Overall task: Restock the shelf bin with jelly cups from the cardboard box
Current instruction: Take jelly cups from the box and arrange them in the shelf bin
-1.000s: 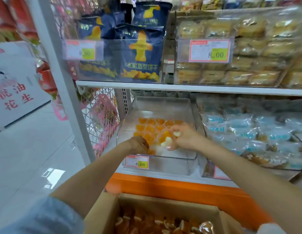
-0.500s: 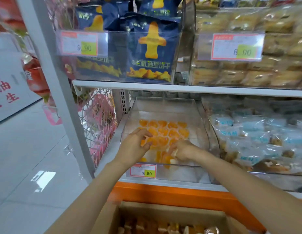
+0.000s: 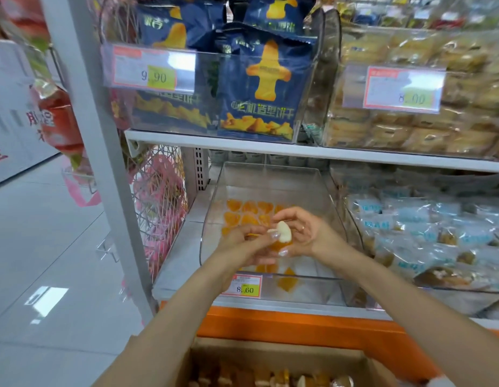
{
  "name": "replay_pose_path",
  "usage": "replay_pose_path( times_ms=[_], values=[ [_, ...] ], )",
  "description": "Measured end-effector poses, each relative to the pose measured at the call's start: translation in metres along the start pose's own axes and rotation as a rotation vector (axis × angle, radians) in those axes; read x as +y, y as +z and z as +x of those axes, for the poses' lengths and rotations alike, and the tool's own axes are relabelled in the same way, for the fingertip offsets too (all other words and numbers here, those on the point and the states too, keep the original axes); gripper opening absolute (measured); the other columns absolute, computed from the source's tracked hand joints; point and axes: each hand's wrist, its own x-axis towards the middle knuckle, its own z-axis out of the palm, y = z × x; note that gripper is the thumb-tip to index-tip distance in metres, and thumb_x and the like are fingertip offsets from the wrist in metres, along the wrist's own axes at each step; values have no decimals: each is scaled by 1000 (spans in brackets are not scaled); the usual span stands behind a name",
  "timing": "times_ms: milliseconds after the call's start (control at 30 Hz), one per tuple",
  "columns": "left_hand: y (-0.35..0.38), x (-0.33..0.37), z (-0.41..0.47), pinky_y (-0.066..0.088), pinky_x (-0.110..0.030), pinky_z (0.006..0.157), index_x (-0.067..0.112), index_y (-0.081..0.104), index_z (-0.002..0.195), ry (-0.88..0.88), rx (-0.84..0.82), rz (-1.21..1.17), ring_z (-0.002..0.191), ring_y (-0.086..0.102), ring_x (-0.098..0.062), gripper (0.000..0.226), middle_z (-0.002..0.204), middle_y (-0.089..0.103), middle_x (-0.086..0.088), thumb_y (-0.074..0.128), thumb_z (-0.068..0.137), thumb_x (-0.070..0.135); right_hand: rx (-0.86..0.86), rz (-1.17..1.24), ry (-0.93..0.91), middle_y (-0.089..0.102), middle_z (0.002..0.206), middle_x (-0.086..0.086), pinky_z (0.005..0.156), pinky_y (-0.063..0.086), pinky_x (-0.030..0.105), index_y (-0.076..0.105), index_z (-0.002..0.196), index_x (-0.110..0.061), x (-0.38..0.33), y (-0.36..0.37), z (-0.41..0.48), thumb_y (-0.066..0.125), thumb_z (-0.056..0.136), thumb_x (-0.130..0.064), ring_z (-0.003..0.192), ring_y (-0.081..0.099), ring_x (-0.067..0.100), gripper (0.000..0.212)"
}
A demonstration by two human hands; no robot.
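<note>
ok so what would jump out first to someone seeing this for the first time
Dead centre, the right hand holds a white-topped jelly cup over the clear shelf bin, with the left hand up against it. Behind the hands, rows of orange jelly cups line the back of the bin's floor. Big dark blue snack bags fill the shelf above.

Jelly cup (image 3: 283, 233) in right hand (image 3: 307, 236)
</note>
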Motion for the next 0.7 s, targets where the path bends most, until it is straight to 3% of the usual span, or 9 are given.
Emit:
replay_pose_path(
  times_ms=[100,233,267,367,467,533,700],
  values=[
    [2,-4,1,55,-21,67,10,57,107,95,104,120,79,63,-18,31,94,63,-10,71,79,9,61,-98,-32,54,123,7,96,48,25,57,111,-21,-1,-3,-2,74,69,10,116,54,15,54],
    [1,-4,2,49,-20,72,34,55,93,525,250,532,82,56,-7,38,86,55,14,79,71,14,218,71,90,62,118,14,75,56,26,59,115,-15,-11,-9,-2,62,86,-4,95,64,20,30],
    [1,-4,2,48,-20,76,38,55,93,607,223,586,88,55,-6,39,91,54,15,78,71,16,199,104,164,64,114,16,72,57,27,59,115,-14,-13,-9,-1,61,88,-13,89,65,20,28],
    [-3,-5,6,44,-19,83,37,58,101,739,181,668,102,53,-11,41,104,52,9,73,72,12,53,276,292,67,107,18,80,58,35,58,118,-10,-13,-9,1,63,76,-31,87,69,27,47],
    [-3,-3,6,49,-16,77,41,50,107,606,149,456,99,58,-10,57,111,49,8,74,74,2,99,380,210,65,110,22,86,56,40,59,113,-4,-13,-8,2,67,76,-18,94,66,29,40],
    [-3,1,6,53,-20,74,33,47,110,435,100,211,94,61,-12,58,108,55,5,75,72,-1,178,293,139,63,112,19,85,56,38,58,111,-6,-11,-6,3,68,80,-8,93,66,23,33],
    [-10,4,7,55,-19,72,12,59,93,374,73,87,80,62,-13,21,88,64,-5,64,80,-4,145,96,22,62,106,11,76,58,32,52,117,-14,-7,4,-3,77,67,-8,82,65,20,57]
  ],
)
